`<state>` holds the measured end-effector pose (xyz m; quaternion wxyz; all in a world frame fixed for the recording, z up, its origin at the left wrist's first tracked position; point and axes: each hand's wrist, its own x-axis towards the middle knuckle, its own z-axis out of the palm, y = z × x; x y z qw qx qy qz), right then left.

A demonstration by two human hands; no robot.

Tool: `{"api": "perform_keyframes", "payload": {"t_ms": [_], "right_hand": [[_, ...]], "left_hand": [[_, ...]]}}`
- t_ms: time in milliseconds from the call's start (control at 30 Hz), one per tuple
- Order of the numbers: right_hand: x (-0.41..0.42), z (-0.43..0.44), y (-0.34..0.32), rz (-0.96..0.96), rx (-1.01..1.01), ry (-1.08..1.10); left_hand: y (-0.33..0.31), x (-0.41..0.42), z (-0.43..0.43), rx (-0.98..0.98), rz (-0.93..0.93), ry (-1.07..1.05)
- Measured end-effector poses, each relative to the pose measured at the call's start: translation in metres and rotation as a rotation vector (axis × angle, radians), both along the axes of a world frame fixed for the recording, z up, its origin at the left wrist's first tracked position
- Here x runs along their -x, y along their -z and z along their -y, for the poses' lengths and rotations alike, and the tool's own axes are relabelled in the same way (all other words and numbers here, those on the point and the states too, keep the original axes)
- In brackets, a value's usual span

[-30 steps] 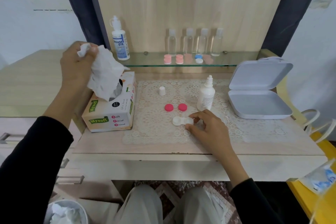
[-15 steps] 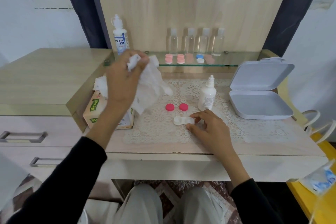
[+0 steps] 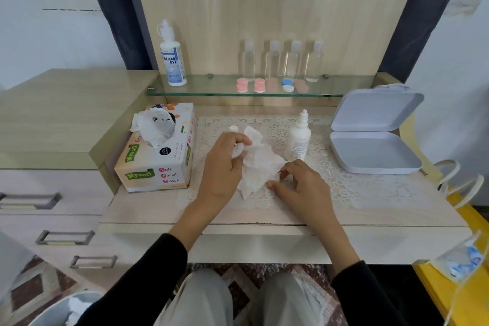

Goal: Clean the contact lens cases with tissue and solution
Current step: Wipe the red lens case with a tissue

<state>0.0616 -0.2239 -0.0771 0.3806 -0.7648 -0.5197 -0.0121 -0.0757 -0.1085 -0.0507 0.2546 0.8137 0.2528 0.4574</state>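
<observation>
My left hand (image 3: 222,164) grips a crumpled white tissue (image 3: 258,167) and holds it down over the middle of the lace mat (image 3: 357,185). The tissue covers the spot where the white contact lens case and its two pink caps lay, so they are hidden. My right hand (image 3: 301,185) sits at the tissue's right edge, thumb and fingers curled in a pinch under the paper, on the hidden case. A small white solution bottle (image 3: 298,140) stands uncapped just behind my right hand. Its little white cap (image 3: 233,128) stands behind my left hand.
A tissue box (image 3: 158,167) lies left of the mat, an open white box (image 3: 373,153) to the right. On the glass shelf (image 3: 211,91) stand a large solution bottle (image 3: 172,61), several clear bottles (image 3: 283,61) and spare lens cases (image 3: 259,85). A bin (image 3: 53,309) sits below left.
My left hand has carried the tissue from above the tissue box down and right onto the mat, covering the case and pink caps. My right hand stays in place.
</observation>
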Motion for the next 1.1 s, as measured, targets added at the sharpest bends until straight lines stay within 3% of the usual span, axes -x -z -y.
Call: {"api": "perform_keyframes", "payload": {"t_ms": [167, 267, 400, 767, 900, 1100], "right_hand": [[0.000, 0.000, 0.000, 0.032, 0.004, 0.001], [-0.001, 0.000, 0.001, 0.037, 0.000, -0.008], [-0.002, -0.001, 0.003, 0.033, 0.008, -0.009], [-0.001, -0.001, 0.002, 0.005, -0.010, -0.004], [-0.002, -0.001, 0.003, 0.033, 0.004, -0.007], [-0.002, -0.001, 0.002, 0.016, 0.006, -0.017]], "left_hand": [[0.017, 0.008, -0.003, -0.059, -0.260, 0.118], [0.021, 0.012, -0.003, -0.194, -0.412, 0.073], [0.018, 0.011, 0.000, -0.387, -0.505, 0.029], [0.005, -0.002, -0.006, -0.518, -0.593, 0.028], [0.007, -0.001, -0.009, -0.339, -0.599, 0.035], [0.011, 0.001, -0.012, 0.192, -0.319, 0.070]]}}
